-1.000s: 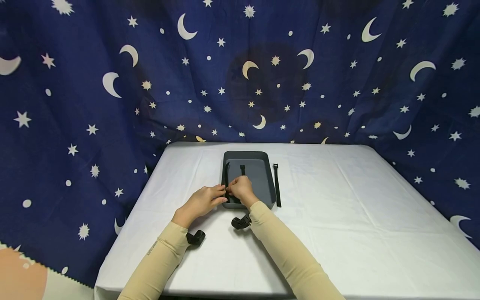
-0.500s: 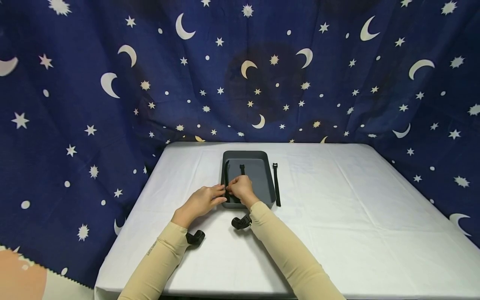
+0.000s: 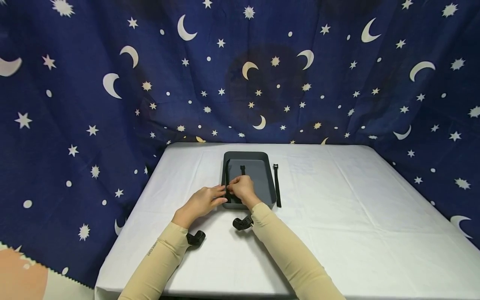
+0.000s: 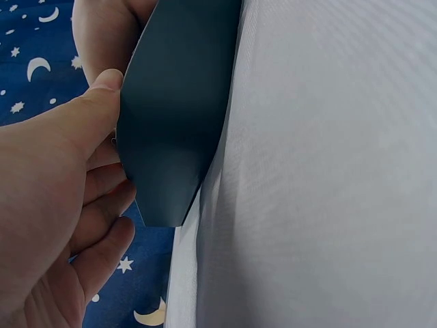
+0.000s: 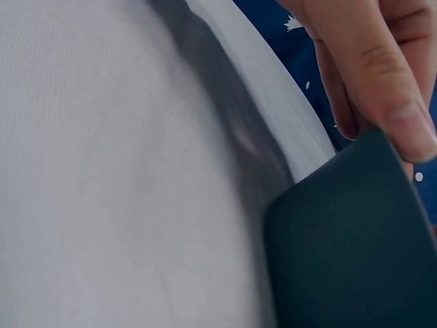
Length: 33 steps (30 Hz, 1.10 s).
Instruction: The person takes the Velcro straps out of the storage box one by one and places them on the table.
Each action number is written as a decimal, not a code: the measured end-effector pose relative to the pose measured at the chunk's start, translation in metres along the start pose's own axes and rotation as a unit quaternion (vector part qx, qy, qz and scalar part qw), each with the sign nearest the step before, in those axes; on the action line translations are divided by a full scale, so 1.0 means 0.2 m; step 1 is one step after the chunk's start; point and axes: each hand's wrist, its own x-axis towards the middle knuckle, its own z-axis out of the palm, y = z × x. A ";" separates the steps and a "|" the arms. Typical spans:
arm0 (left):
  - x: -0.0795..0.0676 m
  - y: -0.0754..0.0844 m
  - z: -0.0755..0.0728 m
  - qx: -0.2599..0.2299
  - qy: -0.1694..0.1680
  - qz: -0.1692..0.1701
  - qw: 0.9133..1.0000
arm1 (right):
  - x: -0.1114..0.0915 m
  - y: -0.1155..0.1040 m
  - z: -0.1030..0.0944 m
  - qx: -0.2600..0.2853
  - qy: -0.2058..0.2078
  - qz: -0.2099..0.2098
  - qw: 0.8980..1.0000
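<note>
In the head view a dark grey rectangular tray (image 3: 259, 181) lies on the white-covered table. A thin black strap (image 3: 226, 171) runs along its left wall. My left hand (image 3: 203, 201) reaches over the left rim, fingers extended and thumb apart, fingertips at the strap. Inside the tray my right hand (image 3: 241, 187) pinches near the same strap with thumb and fingers; its fingertips are partly hidden. Beneath that hand lies a second black strap (image 3: 243, 168), its slotted end showing. Both wrist views show the tray's outer wall (image 4: 177, 102) up close, with the fingers at its rim.
A third black strap (image 3: 277, 187) with a slotted end lies just right of the tray. Black wrist mounts (image 3: 196, 238) hang beneath both forearms. A dark blue curtain (image 3: 300, 75) with moons and stars closes off the table's back and sides.
The upper end of the strap along the left wall has shifted slightly. Both hands stay almost in place over the tray.
</note>
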 end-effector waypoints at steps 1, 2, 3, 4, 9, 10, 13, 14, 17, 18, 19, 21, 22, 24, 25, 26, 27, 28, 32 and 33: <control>0.00 0.00 0.00 -0.001 -0.001 -0.002 1.000 | 0.00 0.00 0.00 0.001 -0.001 0.000 1.000; 0.00 0.00 0.00 -0.001 -0.002 -0.003 1.000 | 0.00 0.00 0.00 0.002 -0.002 0.001 1.000; 0.00 0.00 0.00 -0.002 -0.002 -0.003 1.000 | 0.00 0.00 -0.01 0.004 -0.003 0.000 1.000; 0.00 0.00 0.00 -0.002 -0.003 -0.004 1.000 | 0.00 0.00 -0.01 0.006 -0.003 -0.001 1.000; 0.00 0.00 0.00 0.001 -0.003 -0.002 1.000 | -0.01 0.00 -0.04 0.010 -0.001 -0.005 1.000; 0.00 0.00 0.00 0.001 -0.003 -0.002 1.000 | -0.01 0.00 -0.04 0.010 0.001 -0.004 1.000; 0.01 0.00 0.00 0.002 -0.003 -0.002 1.000 | 0.00 0.00 -0.06 0.008 0.002 -0.002 1.000; 0.01 0.00 0.00 0.002 -0.004 -0.003 1.000 | 0.00 0.00 -0.06 0.009 0.003 -0.001 1.000; 0.01 0.00 0.00 0.002 -0.003 -0.004 1.000 | 0.00 0.00 -0.07 0.009 0.003 0.001 1.000; 0.00 0.00 0.00 0.002 -0.003 -0.005 1.000 | -0.01 0.00 -0.08 0.009 0.003 0.001 1.000; 0.00 0.00 0.00 0.002 -0.004 -0.005 1.000 | -0.01 0.00 -0.08 0.010 0.004 0.002 1.000; 0.00 0.00 0.00 0.002 -0.004 -0.005 1.000 | -0.01 0.00 -0.09 0.010 0.004 0.003 1.000; 0.00 0.00 0.00 0.002 -0.004 -0.005 1.000 | 0.00 0.00 -0.09 0.010 0.004 0.004 1.000; 0.00 0.00 0.01 0.000 -0.005 -0.005 1.000 | 0.00 0.01 -0.10 0.009 0.004 0.004 1.000; 0.00 0.00 0.01 -0.001 -0.005 -0.005 1.000 | 0.01 0.01 -0.10 0.009 0.004 0.004 1.000; 0.00 0.00 0.01 -0.002 -0.004 -0.004 1.000 | 0.01 0.01 -0.10 0.008 0.004 0.004 1.000; 0.00 0.00 0.01 -0.003 -0.004 -0.004 1.000 | 0.01 0.02 -0.11 0.008 0.004 0.003 1.000; 0.00 0.00 0.01 -0.004 -0.004 -0.004 1.000 | 0.02 0.02 -0.11 0.008 0.005 0.002 1.000; 0.00 0.01 0.00 -0.003 -0.002 -0.005 1.000 | 0.02 0.02 -0.12 0.006 0.002 -0.002 1.000; 0.00 0.01 0.00 -0.004 -0.001 -0.005 1.000 | 0.02 0.02 -0.13 0.006 0.001 -0.004 1.000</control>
